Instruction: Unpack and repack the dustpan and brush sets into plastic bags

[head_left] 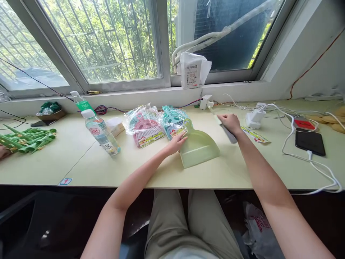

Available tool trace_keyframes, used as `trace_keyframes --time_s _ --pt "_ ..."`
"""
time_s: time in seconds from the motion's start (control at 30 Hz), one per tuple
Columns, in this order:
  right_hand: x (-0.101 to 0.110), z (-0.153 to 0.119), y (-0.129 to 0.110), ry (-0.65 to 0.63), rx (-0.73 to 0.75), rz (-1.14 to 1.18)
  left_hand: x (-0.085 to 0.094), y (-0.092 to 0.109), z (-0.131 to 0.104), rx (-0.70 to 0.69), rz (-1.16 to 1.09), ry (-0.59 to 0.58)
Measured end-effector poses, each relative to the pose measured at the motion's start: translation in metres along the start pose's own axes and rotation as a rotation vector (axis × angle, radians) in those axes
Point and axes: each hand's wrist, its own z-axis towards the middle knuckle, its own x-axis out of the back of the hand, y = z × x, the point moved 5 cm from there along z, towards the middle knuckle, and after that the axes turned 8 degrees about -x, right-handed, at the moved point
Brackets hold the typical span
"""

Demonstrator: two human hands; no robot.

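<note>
A pale green dustpan point(199, 148) rests on the table in front of me, and my left hand point(176, 143) grips its left side near the handle. My right hand point(229, 123) is closed around a small brush point(228, 135) with a pale handle and grey bristles, to the right of the dustpan. Behind my left hand lie a teal brush set point(174, 120) and a pink and teal set point(145, 124), both in clear plastic. A yellow printed card point(254, 134) lies by my right wrist.
Two clear bottles point(104, 133) stand to the left, beside a white packet point(115, 126). Green stalks point(29, 139) lie far left, near another person's hand point(4, 152). White cables, a charger point(255, 118) and a black phone point(310, 141) occupy the right side.
</note>
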Motion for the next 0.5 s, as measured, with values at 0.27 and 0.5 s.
trace_keyframes --time_s 0.27,0.5 --pt "-0.027 0.015 0.062 -0.039 -0.044 -0.531 0.004 0.012 -0.006 -0.025 0.554 -0.127" --pt "-0.033 0.023 0.080 -0.097 -0.093 -0.495 0.002 0.009 -0.006 -0.017 0.689 -0.205"
